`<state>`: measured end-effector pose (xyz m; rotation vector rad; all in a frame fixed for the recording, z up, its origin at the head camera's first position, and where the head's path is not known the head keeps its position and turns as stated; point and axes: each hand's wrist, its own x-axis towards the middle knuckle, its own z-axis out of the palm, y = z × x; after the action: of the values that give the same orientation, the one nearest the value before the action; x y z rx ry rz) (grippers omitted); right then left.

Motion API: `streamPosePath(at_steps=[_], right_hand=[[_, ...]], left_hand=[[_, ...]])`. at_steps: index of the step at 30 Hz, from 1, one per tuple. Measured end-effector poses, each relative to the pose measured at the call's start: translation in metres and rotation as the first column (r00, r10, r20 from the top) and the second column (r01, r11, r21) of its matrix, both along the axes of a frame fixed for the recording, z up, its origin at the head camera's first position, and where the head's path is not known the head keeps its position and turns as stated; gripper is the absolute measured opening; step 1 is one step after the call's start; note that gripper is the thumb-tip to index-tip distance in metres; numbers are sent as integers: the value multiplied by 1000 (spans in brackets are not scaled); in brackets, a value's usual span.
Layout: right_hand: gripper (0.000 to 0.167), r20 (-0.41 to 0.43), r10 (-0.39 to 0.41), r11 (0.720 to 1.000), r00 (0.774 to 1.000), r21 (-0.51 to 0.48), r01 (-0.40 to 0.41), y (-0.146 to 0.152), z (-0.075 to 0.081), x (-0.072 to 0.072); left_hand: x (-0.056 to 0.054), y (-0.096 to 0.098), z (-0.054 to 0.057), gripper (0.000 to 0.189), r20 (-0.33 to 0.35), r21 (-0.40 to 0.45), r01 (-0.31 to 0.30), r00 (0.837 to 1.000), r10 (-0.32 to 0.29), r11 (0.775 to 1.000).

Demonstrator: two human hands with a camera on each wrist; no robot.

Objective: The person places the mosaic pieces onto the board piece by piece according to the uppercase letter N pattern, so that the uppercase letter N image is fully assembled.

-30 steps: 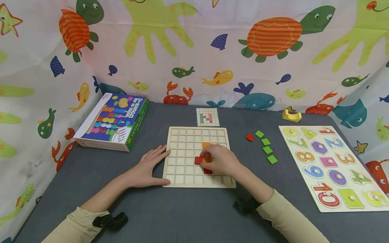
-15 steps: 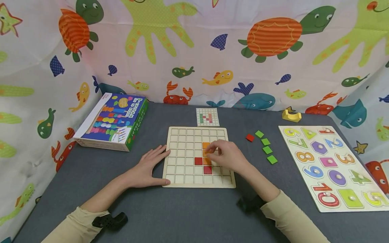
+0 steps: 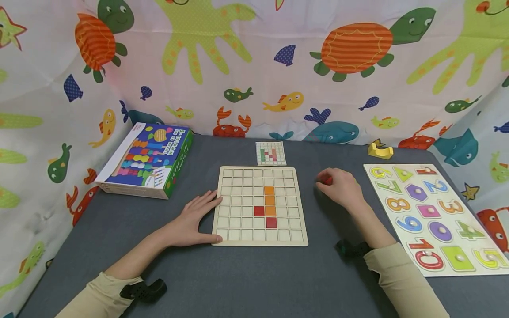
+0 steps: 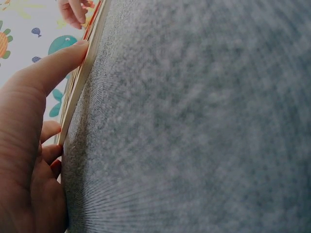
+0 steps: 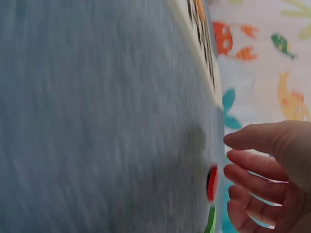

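A pale wooden grid board (image 3: pixel 238 176) lies on the table, two orange tiles (image 3: pixel 270 200) and two red tiles (image 3: pixel 259 211) set in its squares. My left hand (image 3: pixel 187 221) is spread along the board's left edge, thumb and fingertips touching it. Right of the board, my right hand (image 3: pixel 342 187) is over a loose red tile (image 3: pixel 328 181), which shows between thumb and fingers. The right wrist view has this red tile (image 5: pixel 212 183) on the table just short of the loosely bent fingers, with a green tile (image 5: pixel 210 221) beside it. In the head view the right hand hides the green tiles.
A small pattern card (image 3: pixel 271 153) lies behind the board. A colourful game box (image 3: pixel 147 159) stands at the back left. To the right are a number puzzle board (image 3: pixel 409 212) and a yellow block (image 3: pixel 380 152). A printed cloth (image 3: pixel 254 66) hangs behind.
My right hand has left the orange and red tiles on the board and moved right to the loose red tile. The left hand has stayed at the board's edge.
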<state>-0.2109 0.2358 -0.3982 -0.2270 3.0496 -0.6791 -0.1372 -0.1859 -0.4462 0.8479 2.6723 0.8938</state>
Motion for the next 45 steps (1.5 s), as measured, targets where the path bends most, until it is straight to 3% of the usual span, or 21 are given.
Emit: streamPosePath(at_steps=[11,20,27,35,45], right_hand=[[36,52,-66,997,997,40,63,28,-4,-9],[37,56,-48,998,997,-32,50,20,-4,-6],[34,36,19,989,999,-151,-14,-6,-7,-3],[34,71,125,960,990,-261,-103,-52,-5,3],[28,81,322,921,943,-256,-293,-113,-2,16]], left_hand=[[0,0,0,101,0,0,-7,1000,7,1000],[0,0,-1,101,-1,-7,-11,1000,11,1000],[0,0,-1,102,-4,-10,-8,1000,8,1000],[0,0,-1,103,-8,-8,-2,1000,2,1000],[0,1,-1,103,-6,-13,-6,1000,6,1000]])
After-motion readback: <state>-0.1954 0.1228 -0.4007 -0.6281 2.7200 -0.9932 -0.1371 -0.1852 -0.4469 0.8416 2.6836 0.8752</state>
